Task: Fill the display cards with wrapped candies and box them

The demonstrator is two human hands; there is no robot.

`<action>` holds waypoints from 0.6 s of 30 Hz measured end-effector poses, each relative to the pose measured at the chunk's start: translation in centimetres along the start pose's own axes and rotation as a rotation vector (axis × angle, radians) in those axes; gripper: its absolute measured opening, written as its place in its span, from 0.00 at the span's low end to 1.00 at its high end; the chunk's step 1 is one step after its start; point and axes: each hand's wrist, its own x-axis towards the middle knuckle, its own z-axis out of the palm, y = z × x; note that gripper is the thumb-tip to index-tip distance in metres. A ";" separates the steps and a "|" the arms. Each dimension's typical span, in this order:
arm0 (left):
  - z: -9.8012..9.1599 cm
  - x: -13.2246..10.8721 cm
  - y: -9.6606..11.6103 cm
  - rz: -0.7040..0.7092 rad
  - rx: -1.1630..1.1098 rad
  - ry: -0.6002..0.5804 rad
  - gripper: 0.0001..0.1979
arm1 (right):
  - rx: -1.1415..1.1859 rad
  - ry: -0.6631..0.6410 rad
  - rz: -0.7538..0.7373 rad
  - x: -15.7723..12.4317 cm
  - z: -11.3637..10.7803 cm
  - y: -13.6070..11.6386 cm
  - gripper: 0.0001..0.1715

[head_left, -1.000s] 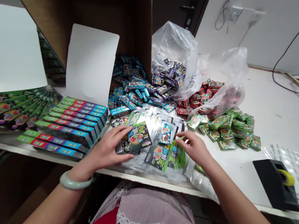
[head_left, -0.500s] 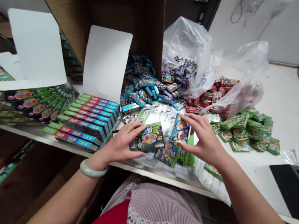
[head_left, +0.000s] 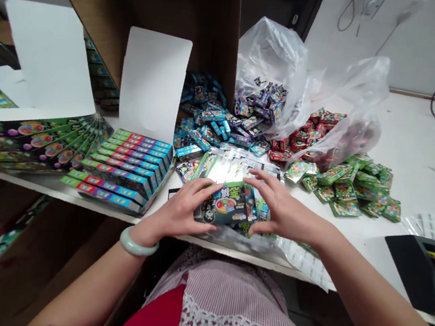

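My left hand [head_left: 181, 212] and my right hand [head_left: 279, 210] are both closed on a small stack of printed packets [head_left: 227, 205] at the near edge of the white table [head_left: 418, 160]. The left grips its left end, the right its right end. The top packet is dark with a coloured round picture. Under the stack lie shiny silver pouches [head_left: 233, 168]. A pale green bangle [head_left: 135, 243] sits on my left wrist.
Left of my hands lies a fan of flat coloured boxes [head_left: 126, 168] and green cartons [head_left: 33, 141]. Behind are heaps of blue [head_left: 203, 122], purple [head_left: 261, 101], red [head_left: 312, 131] and green sweets [head_left: 354, 180], clear bags, a tipped cardboard box [head_left: 157, 18] and a black tape dispenser [head_left: 424, 270].
My right hand has drawn the spread packets leftward against those in my left hand, gathering them into one stack. The view has shifted slightly.
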 end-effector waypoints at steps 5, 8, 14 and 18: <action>-0.7 0.1 1.3 -0.072 0.067 0.075 0.45 | 0.386 0.172 0.221 -0.8 3.0 -1.4 0.28; -0.5 0.5 2.7 -0.118 -0.074 0.073 0.45 | 0.638 0.202 0.291 -0.9 4.1 -2.0 0.25; 3.2 1.1 5.2 -0.357 -0.815 0.308 0.25 | 0.694 0.453 0.327 -1.6 3.9 -1.4 0.20; 5.7 0.0 5.3 -0.411 -0.965 0.285 0.32 | 0.763 0.634 0.435 -3.2 6.7 -1.4 0.20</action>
